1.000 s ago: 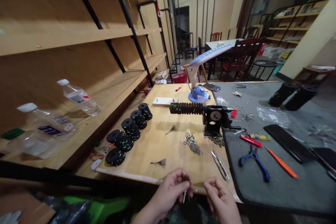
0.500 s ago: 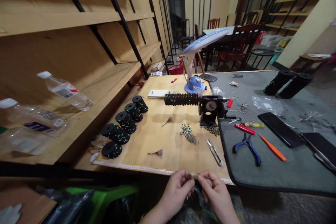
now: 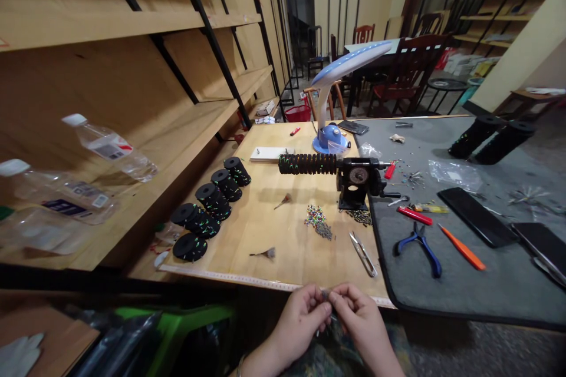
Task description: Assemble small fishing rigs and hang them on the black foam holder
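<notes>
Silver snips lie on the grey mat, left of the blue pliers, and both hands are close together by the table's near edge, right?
Not quite: the head view shows the silver snips on the wooden tabletop, not the grey mat. They lie left of the blue pliers, and left hand and right hand are close together by the near edge.

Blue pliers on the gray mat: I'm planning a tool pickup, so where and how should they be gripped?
I'd grip the pliers around both blue handles, coming from above on the person's near side. They lie flat, handles spread toward that side, tips pointing away. A red item lies close to the tips, likely making the far side more awkward.
</notes>
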Available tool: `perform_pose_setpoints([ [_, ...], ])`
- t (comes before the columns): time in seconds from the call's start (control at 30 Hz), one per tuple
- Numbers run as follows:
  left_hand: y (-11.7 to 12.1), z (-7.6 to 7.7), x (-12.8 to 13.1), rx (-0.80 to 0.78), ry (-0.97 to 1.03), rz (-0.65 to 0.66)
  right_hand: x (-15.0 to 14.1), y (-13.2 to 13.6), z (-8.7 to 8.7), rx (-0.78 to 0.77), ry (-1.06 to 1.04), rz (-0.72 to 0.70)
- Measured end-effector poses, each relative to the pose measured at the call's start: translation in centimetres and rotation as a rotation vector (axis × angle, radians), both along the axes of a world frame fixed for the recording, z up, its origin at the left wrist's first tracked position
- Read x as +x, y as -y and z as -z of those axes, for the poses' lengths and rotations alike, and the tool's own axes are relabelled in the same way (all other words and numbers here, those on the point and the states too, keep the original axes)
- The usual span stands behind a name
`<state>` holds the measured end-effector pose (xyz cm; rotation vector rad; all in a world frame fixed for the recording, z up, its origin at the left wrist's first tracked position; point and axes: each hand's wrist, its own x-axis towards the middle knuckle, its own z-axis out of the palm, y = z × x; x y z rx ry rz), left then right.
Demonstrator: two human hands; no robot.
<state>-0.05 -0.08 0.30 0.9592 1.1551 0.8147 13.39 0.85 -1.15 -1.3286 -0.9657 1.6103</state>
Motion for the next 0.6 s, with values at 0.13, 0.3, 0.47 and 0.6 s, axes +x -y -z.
perform_pose_setpoints([
  [0.13, -0.1, -0.1, 0.1, 0.022, 0.01, -0.001, -0.2, 0.1, -0.1, -0.025, -0.011, 0.027],
  [0.3, -0.2, -0.2, 0.3, 0.028, 0.006, -0.042, -0.4, 0.2, -0.5, -0.064, -0.038, 0.058],
  [0.47, -0.3, -0.3, 0.7, 0.026, 0.023, -0.107, -0.4, 0.2, -0.5, -0.094, -0.058, 0.069],
  [0.6, -0.2, 0.0, 1.0, -0.006, 0.077, -0.155, -0.4, 0.4, -0.2, -0.094, -0.078, 0.071],
])
